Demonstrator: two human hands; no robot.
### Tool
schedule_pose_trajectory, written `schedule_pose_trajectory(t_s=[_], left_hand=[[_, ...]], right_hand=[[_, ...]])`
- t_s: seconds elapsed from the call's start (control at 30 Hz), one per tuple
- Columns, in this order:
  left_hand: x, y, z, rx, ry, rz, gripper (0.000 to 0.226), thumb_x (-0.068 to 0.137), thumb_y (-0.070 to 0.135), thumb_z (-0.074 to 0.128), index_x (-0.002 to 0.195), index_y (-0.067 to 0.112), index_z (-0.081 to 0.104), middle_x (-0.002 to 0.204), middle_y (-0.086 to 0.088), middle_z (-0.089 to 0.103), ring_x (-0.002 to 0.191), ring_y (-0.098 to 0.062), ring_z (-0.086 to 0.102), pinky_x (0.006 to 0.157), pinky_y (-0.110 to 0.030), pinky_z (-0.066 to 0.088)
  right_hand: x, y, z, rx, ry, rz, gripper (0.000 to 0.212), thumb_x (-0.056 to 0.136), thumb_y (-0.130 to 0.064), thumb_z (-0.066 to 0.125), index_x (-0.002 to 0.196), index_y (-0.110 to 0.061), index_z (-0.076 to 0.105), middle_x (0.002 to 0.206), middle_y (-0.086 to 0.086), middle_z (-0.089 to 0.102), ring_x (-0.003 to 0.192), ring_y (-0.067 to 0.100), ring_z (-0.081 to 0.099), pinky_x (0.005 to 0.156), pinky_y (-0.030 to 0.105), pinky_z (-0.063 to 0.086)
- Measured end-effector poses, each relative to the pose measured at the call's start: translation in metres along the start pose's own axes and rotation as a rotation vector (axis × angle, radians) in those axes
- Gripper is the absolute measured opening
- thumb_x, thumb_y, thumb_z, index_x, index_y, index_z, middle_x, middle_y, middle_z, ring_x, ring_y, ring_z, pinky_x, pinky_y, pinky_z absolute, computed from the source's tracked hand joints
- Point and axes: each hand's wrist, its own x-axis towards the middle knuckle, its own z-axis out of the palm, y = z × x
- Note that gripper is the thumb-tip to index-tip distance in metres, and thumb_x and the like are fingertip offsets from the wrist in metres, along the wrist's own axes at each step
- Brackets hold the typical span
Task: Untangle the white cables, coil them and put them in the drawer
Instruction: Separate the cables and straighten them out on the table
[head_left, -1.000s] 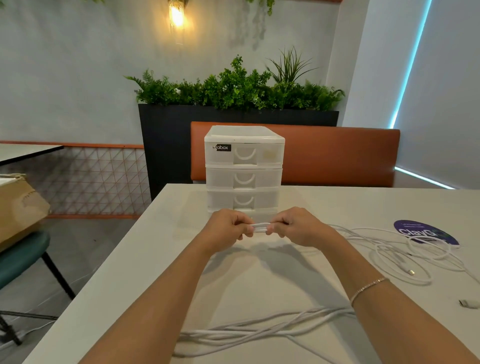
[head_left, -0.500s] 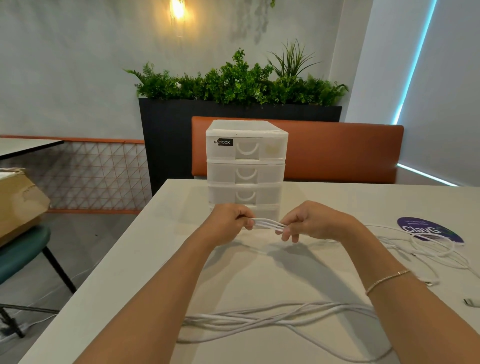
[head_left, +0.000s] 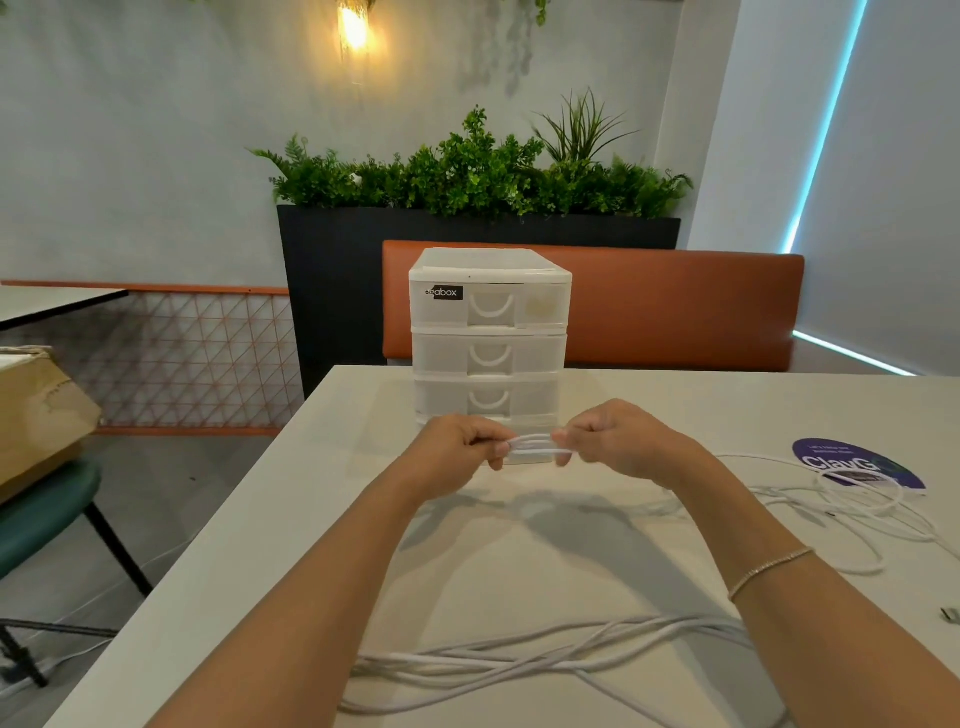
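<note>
**Both hands pinch a folded white cable in front of the drawer unit**

Above the middle of the white table (head_left: 675, 410), the left hand (head_left: 457, 447) and the right hand (head_left: 613, 441) are raised side by side, close together. Between them runs a short bundle of white cable (head_left: 532, 448), several strands lying parallel and roughly level. The left hand's fingers are curled round one end of the bundle; the right hand pinches the other end between thumb and curled fingers. A thin bracelet (head_left: 769, 566) circles the right wrist.

Just behind the hands stands the drawer unit (head_left: 488, 338), a white translucent stack on the table's far part, its visible drawers all pushed in. The lowest part of the unit is hidden by the hands, so how the bundle sits against it cannot be told.

On the near part of the table, under the forearms, a long tangle of white cables (head_left: 519, 660) lies in loose crossing strands. To the right, more loose cable loops (head_left: 857, 499) spread over the table and partly across a round purple sticker (head_left: 857, 462). A small connector end (head_left: 950, 614) lies at the right edge of the view.

Beyond the table stand an orange bench back (head_left: 675, 306) and a dark planter (head_left: 332, 270) filled with green plants. At left, a cardboard box (head_left: 41, 410) rests on a green chair (head_left: 47, 519).
</note>
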Motion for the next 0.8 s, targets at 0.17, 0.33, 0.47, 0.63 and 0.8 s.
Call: schedule_pose_trajectory(t_s=[0.17, 0.33, 0.47, 0.63, 0.8], left_hand=[[0.001, 0.001, 0.002, 0.076, -0.101, 0.002, 0.017, 0.092, 0.019, 0.056, 0.087, 0.020, 0.072, 0.070, 0.010, 0.059, 0.067, -0.008, 0.046, 0.064, -0.015, 0.037], [0.000, -0.001, -0.003, 0.087, -0.052, -0.030, 0.017, 0.094, 0.019, 0.054, 0.091, 0.015, 0.070, 0.084, 0.002, 0.064, 0.065, -0.007, 0.048, 0.064, -0.015, 0.039], [0.000, 0.013, -0.007, 0.140, -0.133, 0.011, 0.023, 0.092, 0.023, 0.057, 0.113, 0.026, 0.067, 0.098, 0.006, 0.067, 0.086, -0.008, 0.056, 0.079, -0.020, 0.043], [0.008, 0.024, 0.010, 0.129, -0.081, 0.020, 0.015, 0.086, 0.018, 0.065, 0.097, 0.013, 0.072, 0.087, -0.004, 0.070, 0.075, -0.010, 0.061, 0.072, -0.021, 0.046], [0.008, 0.013, 0.010, 0.030, -0.085, -0.026, 0.010, 0.087, 0.013, 0.063, 0.087, 0.013, 0.073, 0.068, 0.010, 0.065, 0.060, -0.001, 0.057, 0.068, -0.013, 0.047]], right_hand=[[0.000, 0.004, 0.000, -0.081, 0.084, -0.034, 0.036, 0.095, -0.033, 0.051, 0.064, -0.018, 0.063, 0.057, -0.003, 0.046, 0.057, 0.011, 0.040, 0.049, 0.017, 0.029], [-0.002, 0.005, -0.001, -0.089, -0.047, -0.051, 0.030, 0.094, -0.032, 0.052, 0.068, -0.026, 0.065, 0.060, -0.005, 0.049, 0.057, 0.008, 0.041, 0.055, 0.020, 0.033], [0.002, 0.010, 0.000, -0.024, 0.021, -0.055, 0.028, 0.094, -0.030, 0.053, 0.070, -0.025, 0.066, 0.060, -0.004, 0.050, 0.062, 0.013, 0.045, 0.063, 0.026, 0.037], [0.002, 0.012, 0.000, 0.017, -0.007, -0.081, 0.027, 0.091, -0.027, 0.058, 0.084, -0.005, 0.072, 0.056, -0.006, 0.051, 0.051, 0.007, 0.040, 0.052, 0.018, 0.033], [-0.008, 0.031, -0.025, 0.055, -0.143, 0.000, 0.018, 0.087, -0.021, 0.064, 0.071, -0.020, 0.073, 0.053, -0.007, 0.055, 0.054, 0.007, 0.042, 0.055, 0.019, 0.033]])
